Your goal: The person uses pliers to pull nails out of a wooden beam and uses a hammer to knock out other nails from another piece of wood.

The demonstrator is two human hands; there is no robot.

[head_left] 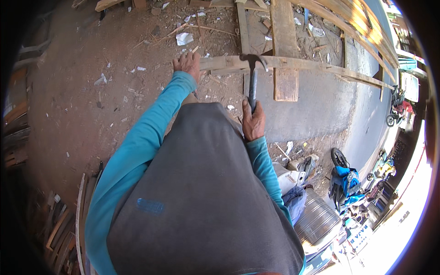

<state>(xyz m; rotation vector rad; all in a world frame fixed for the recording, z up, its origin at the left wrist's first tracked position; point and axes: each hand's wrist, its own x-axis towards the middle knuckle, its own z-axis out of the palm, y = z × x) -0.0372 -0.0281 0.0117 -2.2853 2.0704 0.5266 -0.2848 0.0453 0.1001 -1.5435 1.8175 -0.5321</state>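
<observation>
My right hand [253, 122] is wrapped round the handle of a claw hammer [253, 80]. The hammer stands handle down in the picture, its dark head overlapping a long wooden beam [316, 65]; I cannot tell whether the two touch. That beam runs from the middle off toward the right. At its left end lies my left hand [187, 63], back of the hand up, with the fingers bent over the end of the wood. Whether the fingertips grip anything smaller is hidden.
A wide plank [285, 46] and a narrower board [243, 30] lie under the beam. More long timbers [362, 23] stretch along the upper right. Paper scraps [184, 38] and wood chips litter the dirt floor. A ribbed metal drum [317, 219] and a blue motorbike [346, 183] stand at the lower right.
</observation>
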